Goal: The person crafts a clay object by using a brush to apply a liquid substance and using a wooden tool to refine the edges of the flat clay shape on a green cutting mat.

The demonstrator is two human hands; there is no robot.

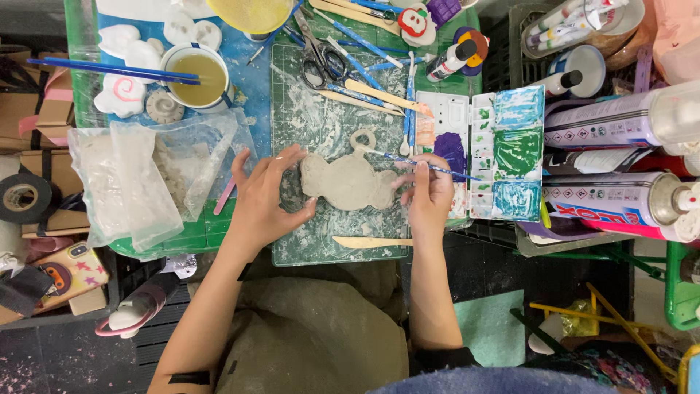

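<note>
On the green cutting mat (pixel 321 124) at the middle of a crowded craft table, we see a flat grey clay figure (pixel 348 182) lying between our two hands, its long axis running left to right across the mat, with a small clay loop (pixel 362 138) rising from its far edge. Both hands flank it about equally closely. Our left hand (pixel 264 197) is spread open, fingers splayed, fingertips resting against the figure's left end and steadying it without gripping. Our right hand (pixel 429 195) sits at the right end, fingers pinched around a thin blue-handled paintbrush (pixel 426 166) that lies across the knuckles and reaches toward the loop. The clay looks matte, soft and lumpy-edged, and the mat around it is smeared with pale residue. Just right of the mat, a white paint palette (pixel 496 157) holds purple, green and blue washes. A wooden modelling stick (pixel 368 242) lies on the mat's near edge. A clear plastic bag (pixel 146 179) sits to the left, below a cup of murky water (pixel 195 76). Scissors (pixel 319 58) lie at the mat's far side.
</note>
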